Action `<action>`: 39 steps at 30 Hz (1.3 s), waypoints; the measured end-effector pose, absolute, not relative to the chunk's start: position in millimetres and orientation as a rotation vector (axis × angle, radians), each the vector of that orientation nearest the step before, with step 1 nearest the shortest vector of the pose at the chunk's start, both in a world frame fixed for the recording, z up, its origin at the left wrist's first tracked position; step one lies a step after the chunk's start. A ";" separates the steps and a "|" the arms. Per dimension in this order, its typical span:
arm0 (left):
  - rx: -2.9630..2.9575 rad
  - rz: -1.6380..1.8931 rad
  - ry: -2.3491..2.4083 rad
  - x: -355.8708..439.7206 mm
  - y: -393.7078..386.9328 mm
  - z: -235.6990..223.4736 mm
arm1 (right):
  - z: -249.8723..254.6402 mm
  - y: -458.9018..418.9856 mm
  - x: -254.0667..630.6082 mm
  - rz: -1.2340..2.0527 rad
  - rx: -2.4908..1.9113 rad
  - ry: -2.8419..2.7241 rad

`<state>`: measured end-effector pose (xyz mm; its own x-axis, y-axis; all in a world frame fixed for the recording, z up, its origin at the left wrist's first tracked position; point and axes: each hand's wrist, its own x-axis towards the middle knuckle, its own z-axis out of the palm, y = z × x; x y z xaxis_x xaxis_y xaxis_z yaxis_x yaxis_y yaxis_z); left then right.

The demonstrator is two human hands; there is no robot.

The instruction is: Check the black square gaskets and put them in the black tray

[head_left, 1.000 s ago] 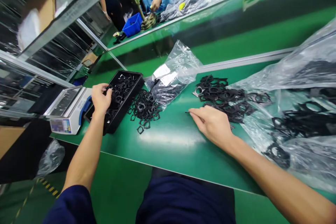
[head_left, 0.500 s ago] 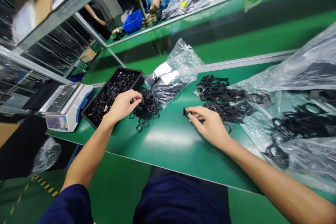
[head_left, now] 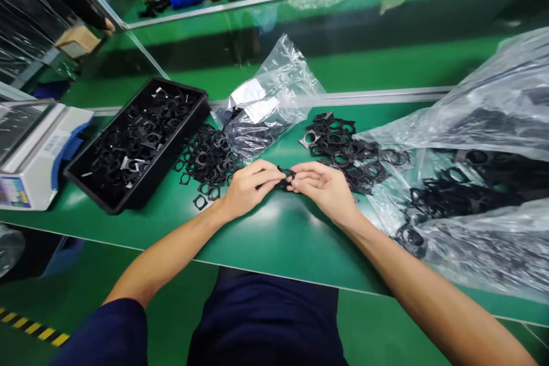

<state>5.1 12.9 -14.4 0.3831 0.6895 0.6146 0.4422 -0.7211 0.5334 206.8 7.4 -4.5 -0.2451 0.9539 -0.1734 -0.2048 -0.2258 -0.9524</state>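
Pinching a small flat black piece (head_left: 285, 177) between their fingertips, the person's bare left hand (head_left: 249, 189) and right hand (head_left: 321, 189) meet above the green desk (head_left: 291, 240), fingers curled inward and half hiding the piece. All this happens well to the right of a long black plastic tray (head_left: 171, 160) heaped with black square-edged rings. Just beside that tray, on its right, lies a loose pile of black rings (head_left: 206, 163). Farther right of the tray sit a crumpled clear plastic bag (head_left: 266, 108), a second black pile (head_left: 343, 148) and a large clear bag (head_left: 472, 126) full of black parts. Left of the tray stands a white digital scale (head_left: 38, 148).
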 end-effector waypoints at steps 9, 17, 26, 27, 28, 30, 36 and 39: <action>2.322 1.252 1.009 0.2 6.1 -18.9 | -6.0 1.8 205.0 1.707 -1.081 -1.147; 2.304 1.230 1.025 0.6 5.1 -20.4 | -6.0 1.8 204.6 1.750 -1.096 -1.152; 2.336 1.233 1.072 4.1 2.8 -17.2 | -2.8 1.5 204.0 1.744 -1.091 -1.184; 2.347 1.238 1.069 5.1 2.3 -17.7 | -2.7 1.1 203.6 1.730 -1.097 -1.196; 2.358 1.245 1.061 6.2 1.7 -18.2 | -2.8 0.5 203.2 1.708 -1.104 -1.214; 2.370 1.264 1.040 8.3 0.5 -18.8 | -3.7 -1.2 202.5 1.641 -1.122 -1.268; 2.272 1.320 1.101 8.5 1.1 -15.4 | -4.2 -4.6 203.6 1.431 -1.148 -1.395; 2.140 1.323 1.141 6.9 2.6 -15.9 | -2.8 -4.8 204.8 1.369 -1.154 -1.406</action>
